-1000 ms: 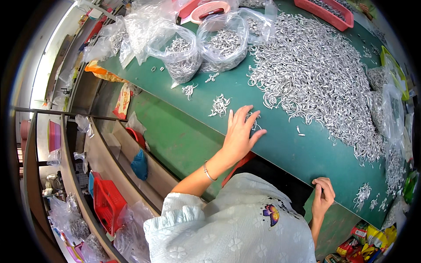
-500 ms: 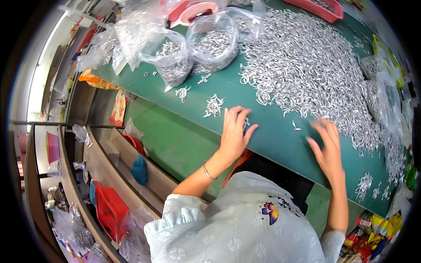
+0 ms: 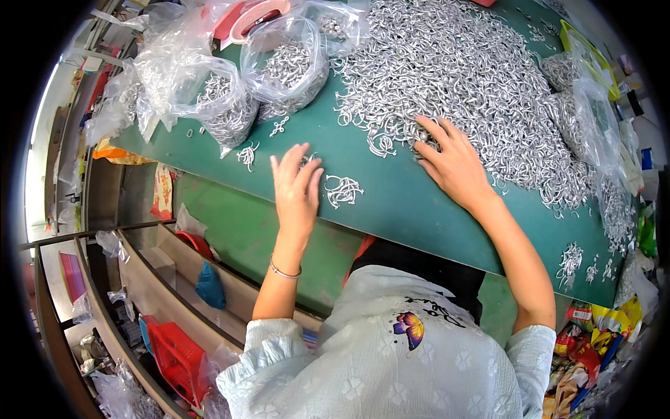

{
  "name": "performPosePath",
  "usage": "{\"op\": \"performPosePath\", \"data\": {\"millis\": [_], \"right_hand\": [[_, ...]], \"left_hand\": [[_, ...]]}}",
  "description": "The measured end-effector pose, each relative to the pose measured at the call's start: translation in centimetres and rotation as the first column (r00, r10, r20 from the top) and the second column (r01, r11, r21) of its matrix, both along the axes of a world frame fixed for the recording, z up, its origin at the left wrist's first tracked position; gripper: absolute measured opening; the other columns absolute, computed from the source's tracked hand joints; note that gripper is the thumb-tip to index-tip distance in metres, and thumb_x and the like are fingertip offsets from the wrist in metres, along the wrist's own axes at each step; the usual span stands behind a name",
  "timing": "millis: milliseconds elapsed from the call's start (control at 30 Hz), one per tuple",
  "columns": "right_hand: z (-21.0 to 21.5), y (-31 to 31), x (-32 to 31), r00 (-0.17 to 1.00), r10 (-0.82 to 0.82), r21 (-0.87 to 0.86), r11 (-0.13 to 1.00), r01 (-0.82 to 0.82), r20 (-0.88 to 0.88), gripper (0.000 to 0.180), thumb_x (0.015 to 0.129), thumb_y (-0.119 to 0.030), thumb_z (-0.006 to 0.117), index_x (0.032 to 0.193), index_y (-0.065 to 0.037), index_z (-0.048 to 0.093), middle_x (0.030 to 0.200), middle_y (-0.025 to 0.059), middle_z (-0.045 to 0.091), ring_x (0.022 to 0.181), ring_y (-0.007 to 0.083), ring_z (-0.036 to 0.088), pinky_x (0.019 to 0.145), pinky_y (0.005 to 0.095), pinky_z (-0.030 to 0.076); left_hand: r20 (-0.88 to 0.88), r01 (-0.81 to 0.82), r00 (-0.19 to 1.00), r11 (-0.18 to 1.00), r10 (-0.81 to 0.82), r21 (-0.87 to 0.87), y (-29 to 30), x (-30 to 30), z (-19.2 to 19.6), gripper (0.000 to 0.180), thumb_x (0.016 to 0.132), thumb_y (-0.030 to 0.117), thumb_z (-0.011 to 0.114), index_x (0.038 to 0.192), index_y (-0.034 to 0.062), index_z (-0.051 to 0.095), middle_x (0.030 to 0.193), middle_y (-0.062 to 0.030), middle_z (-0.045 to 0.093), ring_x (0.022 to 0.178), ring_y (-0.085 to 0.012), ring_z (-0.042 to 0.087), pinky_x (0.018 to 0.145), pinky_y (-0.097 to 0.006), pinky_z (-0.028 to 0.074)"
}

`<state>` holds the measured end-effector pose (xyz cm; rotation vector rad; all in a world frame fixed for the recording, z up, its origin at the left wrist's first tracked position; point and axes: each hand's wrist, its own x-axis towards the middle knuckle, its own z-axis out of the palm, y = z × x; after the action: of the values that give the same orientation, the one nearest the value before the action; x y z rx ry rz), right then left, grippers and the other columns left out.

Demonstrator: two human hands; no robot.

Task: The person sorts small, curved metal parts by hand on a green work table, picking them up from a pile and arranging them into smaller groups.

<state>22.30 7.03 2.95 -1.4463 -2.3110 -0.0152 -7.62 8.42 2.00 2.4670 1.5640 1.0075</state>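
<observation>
A large heap of small curved silver metal pieces covers much of the green table. My right hand lies at the heap's near edge, fingers apart and their tips among the pieces. To the left, my left hand hovers at a little pile, its fingers stretched and slightly apart; the fingers partly hide that pile. Just right of it, a small separate pile of the same pieces lies near the table's front edge. Another little cluster sits farther left.
Clear plastic bags of metal pieces stand at the back left, beside a pink round dish. A green-yellow basket and more bags are at the far right. Small piles lie at the right front. Shelves with a red basket stand left.
My right hand has moved left and away from me onto the heap's edge. My left hand has shifted left, to another small pile; the pile it was over now shows uncovered. The view has shifted.
</observation>
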Motion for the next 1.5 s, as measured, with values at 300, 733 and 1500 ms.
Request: {"op": "performPosePath", "data": {"millis": [300, 733, 1500], "right_hand": [[0.9, -1.1, -0.1, 0.987, -0.017, 0.004, 1.0, 0.018, -0.159, 0.038, 0.077, -0.019, 0.075, 0.112, -0.01, 0.063, 0.141, 0.0125, 0.045, 0.131, 0.039, 0.041, 0.107, 0.0506, 0.036], [-0.2, -3.1, 3.7, 0.983, -0.013, 0.079, 0.997, -0.001, 0.184, 0.031, 0.079, -0.012, 0.062, 0.11, -0.014, 0.063, 0.13, 0.008, 0.052, 0.118, 0.032, 0.051, 0.09, 0.0406, 0.043], [0.8, -4.8, 3.9, 0.99, -0.138, 0.066, 0.988, 0.14, -0.022, 0.02, 0.077, -0.01, 0.071, 0.095, -0.006, 0.062, 0.104, 0.0064, 0.058, 0.105, 0.0254, 0.053, 0.09, 0.0425, 0.039]], "left_hand": [[0.07, 0.086, 0.995, 0.983, -0.076, -0.163, 2.0, -2.1, -1.0, 0.024, 0.084, 0.001, 0.065, 0.108, 0.0028, 0.065, 0.121, -0.014, 0.057, 0.118, -0.0362, 0.053, 0.106, -0.049, 0.037], [0.117, 0.198, 0.976, 0.967, -0.181, -0.157, -0.2, 3.9, 2.5, 0.035, 0.084, 0.003, 0.066, 0.118, 0.0021, 0.06, 0.135, -0.0168, 0.05, 0.126, -0.0373, 0.048, 0.109, -0.054, 0.033], [0.266, 0.372, 0.913, 0.897, -0.308, -0.24, -2.5, 12.5, 2.2, 0.035, 0.083, -0.006, 0.062, 0.117, 0.0016, 0.06, 0.117, -0.0178, 0.057, 0.109, -0.0362, 0.054, 0.095, -0.041, 0.045]]}}
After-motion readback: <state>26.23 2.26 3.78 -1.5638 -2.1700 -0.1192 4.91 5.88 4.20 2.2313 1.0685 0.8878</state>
